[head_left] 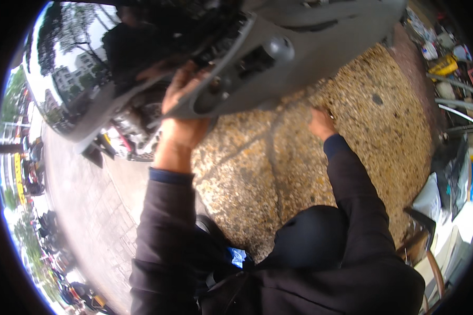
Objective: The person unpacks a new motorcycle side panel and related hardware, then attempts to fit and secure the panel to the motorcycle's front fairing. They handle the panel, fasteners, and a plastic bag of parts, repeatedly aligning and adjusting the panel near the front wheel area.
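Note:
A large grey plastic panel (320,50) with a recessed slot and a round bulge spans the top, against a glossy black vehicle body (73,79) that mirrors trees and buildings. My left hand (183,123) grips the panel's lower left edge, with the fingers reaching up behind it into the gap. Below the panel's right part, over the pebbled ground, hangs my right hand (322,124). Its fingers are curled closed and a little blurred; whatever they may hold cannot be made out. Metal parts (136,123) show in the gap beside my left wrist.
Pebbled ground (247,184) lies under my hands, with paler paving (89,184) to the left. Along the right stand cluttered tools and parts, among them a yellow item (443,65), metal bars (460,105) and a plastic bag (430,197). Parked motorbikes (50,226) line the far left.

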{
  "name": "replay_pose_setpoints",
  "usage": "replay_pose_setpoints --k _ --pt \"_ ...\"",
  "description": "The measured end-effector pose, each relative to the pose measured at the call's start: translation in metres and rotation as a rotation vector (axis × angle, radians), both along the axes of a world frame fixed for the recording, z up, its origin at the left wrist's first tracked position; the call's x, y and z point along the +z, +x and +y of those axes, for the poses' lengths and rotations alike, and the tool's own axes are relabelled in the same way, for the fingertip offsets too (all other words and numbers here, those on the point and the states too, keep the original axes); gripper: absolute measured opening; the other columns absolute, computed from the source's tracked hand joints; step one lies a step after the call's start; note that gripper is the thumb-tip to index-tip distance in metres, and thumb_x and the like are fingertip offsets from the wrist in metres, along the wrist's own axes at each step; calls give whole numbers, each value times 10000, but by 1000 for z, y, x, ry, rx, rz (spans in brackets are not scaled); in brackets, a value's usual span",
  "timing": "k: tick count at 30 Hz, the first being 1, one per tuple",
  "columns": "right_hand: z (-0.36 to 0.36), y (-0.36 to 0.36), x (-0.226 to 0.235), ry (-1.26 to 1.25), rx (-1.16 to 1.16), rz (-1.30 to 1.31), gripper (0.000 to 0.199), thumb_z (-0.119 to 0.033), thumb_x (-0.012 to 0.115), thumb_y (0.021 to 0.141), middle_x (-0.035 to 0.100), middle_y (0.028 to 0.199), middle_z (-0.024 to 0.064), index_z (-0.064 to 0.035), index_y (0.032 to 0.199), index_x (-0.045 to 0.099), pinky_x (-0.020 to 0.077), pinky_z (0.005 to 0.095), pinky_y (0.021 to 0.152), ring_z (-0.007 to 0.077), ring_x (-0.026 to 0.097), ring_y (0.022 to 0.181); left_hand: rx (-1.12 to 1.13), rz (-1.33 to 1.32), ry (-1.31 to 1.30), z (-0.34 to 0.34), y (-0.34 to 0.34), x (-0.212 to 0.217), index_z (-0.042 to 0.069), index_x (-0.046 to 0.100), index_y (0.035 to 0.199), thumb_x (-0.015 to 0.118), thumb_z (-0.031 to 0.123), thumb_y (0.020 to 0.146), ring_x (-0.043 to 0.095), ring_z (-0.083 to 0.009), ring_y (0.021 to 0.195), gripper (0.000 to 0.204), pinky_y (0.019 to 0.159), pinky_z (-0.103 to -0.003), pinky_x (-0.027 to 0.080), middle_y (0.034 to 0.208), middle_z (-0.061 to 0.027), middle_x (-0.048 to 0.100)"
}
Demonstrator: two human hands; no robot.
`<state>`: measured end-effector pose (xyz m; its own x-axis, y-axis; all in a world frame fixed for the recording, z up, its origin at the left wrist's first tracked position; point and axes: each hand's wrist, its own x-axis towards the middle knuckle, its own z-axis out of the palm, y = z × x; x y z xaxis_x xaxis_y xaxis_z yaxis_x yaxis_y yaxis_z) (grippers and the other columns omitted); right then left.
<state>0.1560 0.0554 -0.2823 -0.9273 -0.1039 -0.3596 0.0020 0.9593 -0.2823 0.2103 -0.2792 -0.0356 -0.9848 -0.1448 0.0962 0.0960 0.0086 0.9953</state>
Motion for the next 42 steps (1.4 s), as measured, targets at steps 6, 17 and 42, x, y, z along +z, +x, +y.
replay_pose_setpoints --k 6,17,42 --pt "-13 17 0 138 -62 49 424 -68 630 876 569 1278 230 -14 1292 571 515 471 948 397 566 1143 28 -68 531 18 8 23 -85 397 1328 572 -1 906 627 -190 963 464 866 -288 546 1186 -160 572" --pt "-139 39 146 -625 393 -23 230 -147 660 879 635 842 188 -12 1018 536 501 446 714 376 641 778 106 -65 535 16 0 19 -154 417 1247 569 -46 859 646 -253 996 431 867 -322 553 1187 -244 593" --pt "-270 28 197 -1317 -414 1011 268 -238 648 944 616 1033 96 -37 1088 547 456 319 870 189 583 952 130 -63 371 9 -1 17 -112 492 1152 697 78 800 628 -194 817 449 695 -283 525 961 -176 637"
